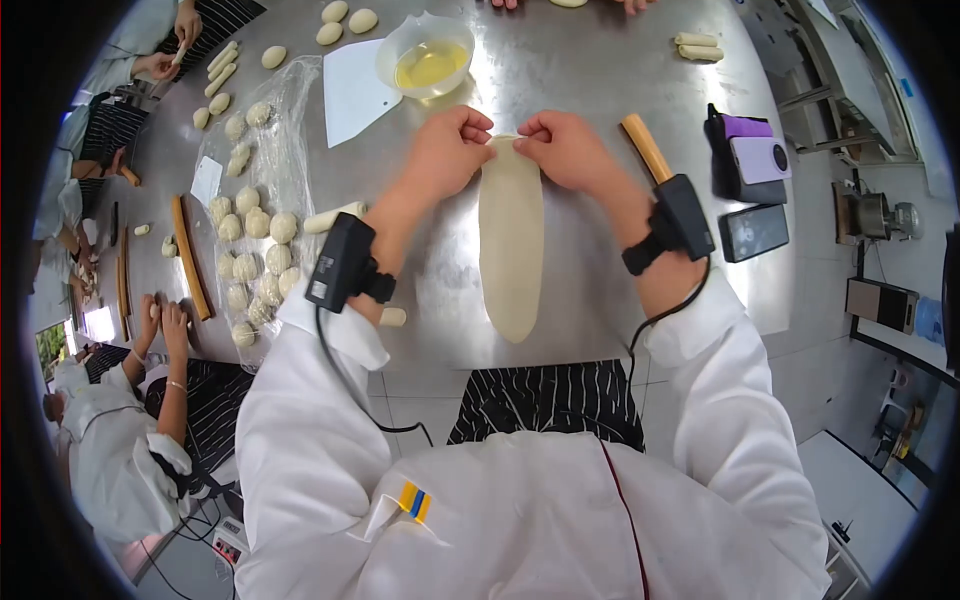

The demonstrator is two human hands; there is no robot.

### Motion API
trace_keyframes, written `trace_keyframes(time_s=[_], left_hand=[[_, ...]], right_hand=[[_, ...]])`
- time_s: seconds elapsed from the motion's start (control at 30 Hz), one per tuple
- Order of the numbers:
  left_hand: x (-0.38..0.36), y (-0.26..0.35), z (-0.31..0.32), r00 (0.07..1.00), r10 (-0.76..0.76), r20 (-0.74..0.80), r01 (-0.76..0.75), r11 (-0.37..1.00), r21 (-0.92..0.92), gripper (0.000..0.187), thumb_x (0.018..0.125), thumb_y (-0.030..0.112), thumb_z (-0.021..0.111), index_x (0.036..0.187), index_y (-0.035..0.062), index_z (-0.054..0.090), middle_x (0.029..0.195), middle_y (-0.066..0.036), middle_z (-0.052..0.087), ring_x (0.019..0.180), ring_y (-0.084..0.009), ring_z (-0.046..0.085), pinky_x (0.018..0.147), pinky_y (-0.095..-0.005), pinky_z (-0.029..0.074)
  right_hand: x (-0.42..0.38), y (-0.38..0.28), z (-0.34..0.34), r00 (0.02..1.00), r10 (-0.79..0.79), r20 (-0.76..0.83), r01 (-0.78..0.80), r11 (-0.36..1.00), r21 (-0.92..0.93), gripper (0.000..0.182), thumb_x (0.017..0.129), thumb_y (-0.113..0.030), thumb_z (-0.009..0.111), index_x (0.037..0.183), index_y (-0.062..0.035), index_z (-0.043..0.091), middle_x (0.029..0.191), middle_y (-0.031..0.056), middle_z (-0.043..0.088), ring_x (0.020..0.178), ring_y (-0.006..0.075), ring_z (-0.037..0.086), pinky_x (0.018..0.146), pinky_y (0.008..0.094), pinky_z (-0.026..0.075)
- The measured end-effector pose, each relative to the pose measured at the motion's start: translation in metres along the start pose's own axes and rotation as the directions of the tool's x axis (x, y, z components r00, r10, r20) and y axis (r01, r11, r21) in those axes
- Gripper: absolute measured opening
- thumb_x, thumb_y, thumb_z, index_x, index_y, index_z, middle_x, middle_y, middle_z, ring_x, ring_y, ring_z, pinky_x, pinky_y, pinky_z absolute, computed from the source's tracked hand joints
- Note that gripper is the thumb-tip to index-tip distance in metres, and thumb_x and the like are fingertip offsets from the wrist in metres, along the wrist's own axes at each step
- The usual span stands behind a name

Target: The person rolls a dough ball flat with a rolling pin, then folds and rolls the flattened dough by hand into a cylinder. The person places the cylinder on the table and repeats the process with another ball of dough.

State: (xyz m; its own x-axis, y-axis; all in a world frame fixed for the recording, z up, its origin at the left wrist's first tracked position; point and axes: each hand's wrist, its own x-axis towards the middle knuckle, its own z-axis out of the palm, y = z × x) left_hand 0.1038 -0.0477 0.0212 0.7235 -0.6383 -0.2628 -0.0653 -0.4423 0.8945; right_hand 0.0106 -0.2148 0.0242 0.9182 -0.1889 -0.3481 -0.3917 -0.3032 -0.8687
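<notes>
Steel worktop (600, 80) carried everything, stretching from the person's apron to the far edge. Down its middle lay a long flattened strip of dough (511, 240), its near end rounded and close to the worktop's front edge. Both hands met at the strip's far end: the left hand (447, 152) and the right hand (567, 150) each had their fingers curled and pinching the dough's top edge, thumbs nearly touching. Left of them, dough balls (255, 240) sat on plastic film. A bowl of oil (427, 58) stood beyond the hands, with a white scraper (352, 90) beside it. A wooden rolling pin (646, 146) lay just right of the right hand.
</notes>
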Motion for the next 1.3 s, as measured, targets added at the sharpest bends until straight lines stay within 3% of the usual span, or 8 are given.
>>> trace_keyframes(time_s=[0.13,0.23,0.33,0.57,0.7,0.87,1.07,1.3], left_hand=[[0.006,-0.032,0.011,0.952,0.241,-0.186,-0.195,0.952,0.237,0.025,0.080,0.002,0.065,0.105,-0.0014,0.063,0.097,-0.014,0.067,0.087,-0.0266,0.066,0.080,-0.0347,0.053],[-0.004,-0.033,0.007,0.891,0.430,-0.146,-0.310,0.811,0.496,0.031,0.081,0.007,0.064,0.111,0.0008,0.062,0.105,-0.016,0.066,0.101,-0.0343,0.063,0.089,-0.0417,0.050],[-0.021,-0.031,0.017,0.759,0.648,0.065,-0.553,0.588,0.590,0.043,0.082,0.013,0.063,0.123,0.0023,0.057,0.119,-0.017,0.062,0.118,-0.0379,0.055,0.099,-0.0470,0.043],[-0.020,-0.044,0.021,0.847,0.521,0.110,-0.506,0.724,0.470,0.080,0.082,0.020,0.063,0.146,-0.0062,0.024,0.145,-0.029,0.036,0.136,-0.0419,0.034,0.117,-0.0489,0.020],[-0.023,-0.039,0.019,0.845,0.504,0.177,-0.513,0.674,0.532,0.077,0.082,0.018,0.061,0.146,-0.0064,0.025,0.143,-0.030,0.037,0.135,-0.0433,0.035,0.116,-0.0485,0.023],[-0.049,-0.048,0.033,0.782,0.602,-0.158,-0.500,0.759,0.416,0.069,0.078,0.017,0.065,0.139,-0.0045,0.039,0.137,-0.028,0.045,0.128,-0.0446,0.042,0.109,-0.0480,0.034],[-0.204,-0.071,0.054,0.652,0.662,0.371,-0.756,0.527,0.389,0.056,0.070,0.022,0.072,0.118,-0.0023,0.056,0.124,-0.022,0.054,0.121,-0.0389,0.050,0.107,-0.0496,0.038],[-0.212,-0.092,0.073,0.661,0.705,0.255,-0.727,0.519,0.449,0.066,0.064,0.023,0.076,0.118,-0.0070,0.055,0.122,-0.022,0.053,0.118,-0.0393,0.050,0.104,-0.0486,0.040]], right_hand=[[0.012,0.024,0.013,0.934,-0.202,-0.294,0.079,0.921,-0.381,0.026,0.086,-0.014,0.066,0.110,-0.0049,0.064,0.104,0.0142,0.067,0.093,0.0290,0.064,0.082,0.0390,0.050],[0.013,0.037,0.011,0.883,-0.255,-0.395,0.159,0.952,-0.260,0.024,0.087,-0.014,0.063,0.109,-0.0052,0.064,0.110,0.0141,0.064,0.098,0.0299,0.062,0.085,0.0404,0.049],[-0.004,0.046,0.020,0.790,-0.569,-0.230,0.415,0.771,-0.482,0.033,0.089,-0.015,0.059,0.120,-0.0039,0.060,0.122,0.0157,0.061,0.111,0.0315,0.059,0.096,0.0422,0.045],[-0.016,0.054,0.038,0.800,-0.583,-0.142,0.411,0.705,-0.578,0.063,0.089,-0.021,0.056,0.144,0.0014,0.034,0.142,0.0197,0.047,0.137,0.0311,0.039,0.115,0.0454,0.026],[-0.017,0.056,0.038,0.812,-0.572,-0.118,0.365,0.655,-0.661,0.066,0.088,-0.021,0.058,0.144,0.0030,0.033,0.143,0.0214,0.045,0.137,0.0320,0.038,0.114,0.0454,0.027],[-0.044,0.060,0.043,0.785,-0.586,-0.200,0.382,0.712,-0.589,0.065,0.085,-0.022,0.063,0.141,0.0019,0.038,0.140,0.0206,0.048,0.132,0.0357,0.044,0.111,0.0463,0.033],[-0.190,0.081,0.074,0.701,-0.707,0.099,0.609,0.520,-0.598,0.046,0.074,-0.021,0.071,0.115,-0.0041,0.061,0.118,0.0126,0.057,0.112,0.0307,0.054,0.098,0.0427,0.045],[-0.206,0.091,0.116,0.735,-0.674,0.079,0.547,0.520,-0.656,0.052,0.070,-0.024,0.073,0.116,-0.0023,0.061,0.117,0.0117,0.057,0.113,0.0319,0.054,0.102,0.0444,0.042]])
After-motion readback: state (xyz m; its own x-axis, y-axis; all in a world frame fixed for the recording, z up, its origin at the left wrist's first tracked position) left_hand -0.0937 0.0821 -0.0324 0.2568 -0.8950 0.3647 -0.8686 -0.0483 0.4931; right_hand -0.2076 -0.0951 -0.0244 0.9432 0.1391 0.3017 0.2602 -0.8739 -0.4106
